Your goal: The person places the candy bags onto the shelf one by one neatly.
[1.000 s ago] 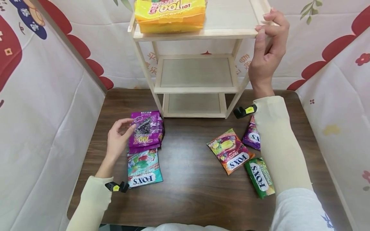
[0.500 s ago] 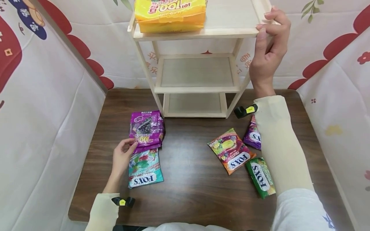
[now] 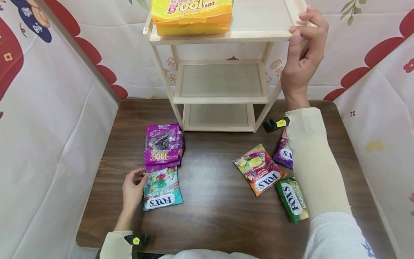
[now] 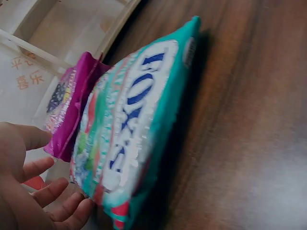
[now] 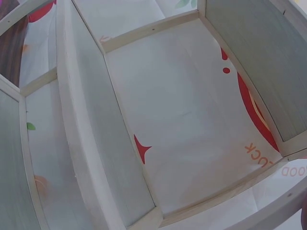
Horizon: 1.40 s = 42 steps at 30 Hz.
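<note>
My right hand grips the front right corner of the top board of a wooden shelf rack, thumb in front and fingers over the side rail. The right wrist view looks through the rack's frame. My left hand is at the left edge of a teal Fox's candy bag, fingers loosely bent with nothing in them. In the left wrist view the fingers spread beside the teal bag. A purple candy bag with grapes on it overlaps the teal bag's far end.
A yellow candy bag lies on the rack's top board. Toward the right of the brown table are an orange-red Fox's bag, a green one and a purple one, partly behind the right sleeve. Printed cloth walls the sides and back.
My left hand has moved back toward me, from beside the purple bag to the teal bag's edge. The right hand has kept its grip on the rack.
</note>
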{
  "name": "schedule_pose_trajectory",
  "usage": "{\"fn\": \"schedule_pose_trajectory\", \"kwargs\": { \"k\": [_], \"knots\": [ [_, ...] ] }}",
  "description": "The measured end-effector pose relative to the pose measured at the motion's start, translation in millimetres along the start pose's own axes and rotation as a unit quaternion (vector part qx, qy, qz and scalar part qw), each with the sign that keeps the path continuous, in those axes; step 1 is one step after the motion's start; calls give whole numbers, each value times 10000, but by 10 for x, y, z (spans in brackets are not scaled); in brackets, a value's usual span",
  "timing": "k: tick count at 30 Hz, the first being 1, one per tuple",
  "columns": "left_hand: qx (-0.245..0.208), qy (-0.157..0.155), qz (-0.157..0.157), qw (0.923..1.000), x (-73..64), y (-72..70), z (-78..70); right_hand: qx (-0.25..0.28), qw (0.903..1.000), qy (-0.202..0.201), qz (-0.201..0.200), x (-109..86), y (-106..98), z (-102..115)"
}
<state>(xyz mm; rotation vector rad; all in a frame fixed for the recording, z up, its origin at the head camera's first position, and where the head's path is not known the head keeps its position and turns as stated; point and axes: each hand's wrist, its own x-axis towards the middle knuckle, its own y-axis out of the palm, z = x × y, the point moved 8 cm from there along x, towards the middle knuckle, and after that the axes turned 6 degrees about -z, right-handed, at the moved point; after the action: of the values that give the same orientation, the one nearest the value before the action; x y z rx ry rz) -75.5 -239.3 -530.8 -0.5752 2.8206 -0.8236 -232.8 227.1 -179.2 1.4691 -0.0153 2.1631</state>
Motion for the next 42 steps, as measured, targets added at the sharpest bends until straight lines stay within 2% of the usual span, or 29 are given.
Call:
{"fn": "schedule_pose_trajectory", "kwargs": {
  "k": [7,13,21,27,30,36,42],
  "knots": [
    [36,-136,86,9999,-48,69,74,-40,10000,73,10,-8,-17,1],
    [-83,-212,84,9997,-82,137,15,58,10000,-8,8,-7,7,0],
    [-10,-482,-37,9988,-223,282,-34,112,9999,13,-11,-8,22,-12],
    [-485,-821,-196,9953,-317,435,-82,125,9999,35,-36,4,11,-22],
    [-686,-930,-138,9932,-385,528,-124,101,9999,33,6,-4,15,-27],
    [-896,-620,158,9939,-476,716,-254,76,10000,48,12,-17,6,-49],
    [-569,-156,343,9977,-519,843,-394,126,9999,69,-38,-11,2,-44]
  ]
}}
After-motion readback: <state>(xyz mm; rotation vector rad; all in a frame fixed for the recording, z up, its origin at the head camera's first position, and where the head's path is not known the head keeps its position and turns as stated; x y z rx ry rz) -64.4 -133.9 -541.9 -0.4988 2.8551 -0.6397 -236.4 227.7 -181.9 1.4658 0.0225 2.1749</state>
